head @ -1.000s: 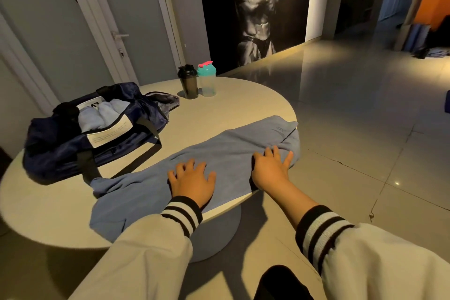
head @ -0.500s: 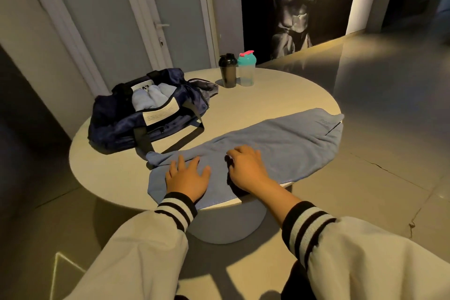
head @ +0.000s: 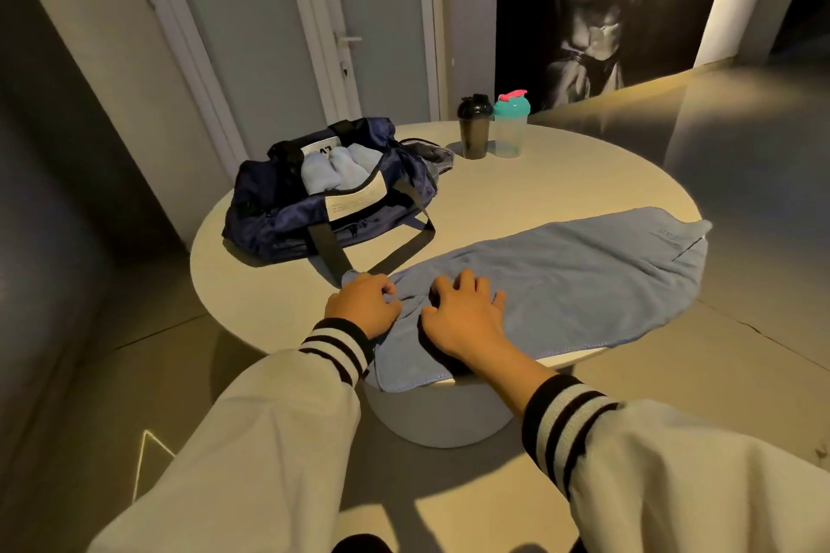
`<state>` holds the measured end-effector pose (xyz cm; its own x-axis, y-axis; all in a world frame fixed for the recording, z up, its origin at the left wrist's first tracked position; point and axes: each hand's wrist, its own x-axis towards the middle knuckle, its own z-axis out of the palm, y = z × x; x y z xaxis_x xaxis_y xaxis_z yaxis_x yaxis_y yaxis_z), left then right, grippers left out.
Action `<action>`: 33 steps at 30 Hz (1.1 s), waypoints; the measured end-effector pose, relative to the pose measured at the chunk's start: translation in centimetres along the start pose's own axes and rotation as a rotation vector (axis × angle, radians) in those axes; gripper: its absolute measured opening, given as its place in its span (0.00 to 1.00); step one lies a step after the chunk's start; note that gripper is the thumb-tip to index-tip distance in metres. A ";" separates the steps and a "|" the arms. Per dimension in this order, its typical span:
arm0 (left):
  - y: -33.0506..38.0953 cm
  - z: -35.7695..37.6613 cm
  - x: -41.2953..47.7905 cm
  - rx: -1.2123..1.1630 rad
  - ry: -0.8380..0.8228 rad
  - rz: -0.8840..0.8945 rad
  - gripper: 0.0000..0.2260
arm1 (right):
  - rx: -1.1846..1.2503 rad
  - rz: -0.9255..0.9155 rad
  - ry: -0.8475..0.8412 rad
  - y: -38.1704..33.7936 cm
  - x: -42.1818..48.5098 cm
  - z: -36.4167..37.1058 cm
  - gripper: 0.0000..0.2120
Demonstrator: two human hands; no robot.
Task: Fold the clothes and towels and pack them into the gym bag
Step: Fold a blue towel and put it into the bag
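A navy gym bag [head: 287, 225] sits open at the left of the round table [head: 561, 175], with rolled pale towels [head: 334, 171] inside. Just beside its strap, the left hand [head: 364, 305] grips the blue towel's [head: 575, 278] end. The right hand [head: 465, 317] arches onto the cloth; whether it pinches I cannot tell. The towel spans the near edge.
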<state>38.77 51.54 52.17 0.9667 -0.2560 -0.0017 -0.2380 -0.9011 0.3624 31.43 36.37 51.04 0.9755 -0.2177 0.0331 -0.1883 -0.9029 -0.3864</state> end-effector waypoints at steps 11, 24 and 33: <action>-1.6 0.9 1.6 -0.072 0.229 0.019 0.27 | -0.033 -0.095 -0.032 0.9 0.4 1.5 0.30; -4.7 0.5 -4.5 0.043 -0.066 0.118 0.27 | -0.151 -0.061 -0.149 0.6 0.5 0.8 0.40; -2.8 0.2 -5.0 0.089 0.013 0.033 0.22 | -0.115 -0.061 -0.245 -0.2 -0.4 0.2 0.45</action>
<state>34.63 55.28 51.01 0.9592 -0.2818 0.0216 -0.2765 -0.9200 0.2777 31.14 36.74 50.92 0.9813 -0.0777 -0.1764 -0.1260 -0.9509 -0.2825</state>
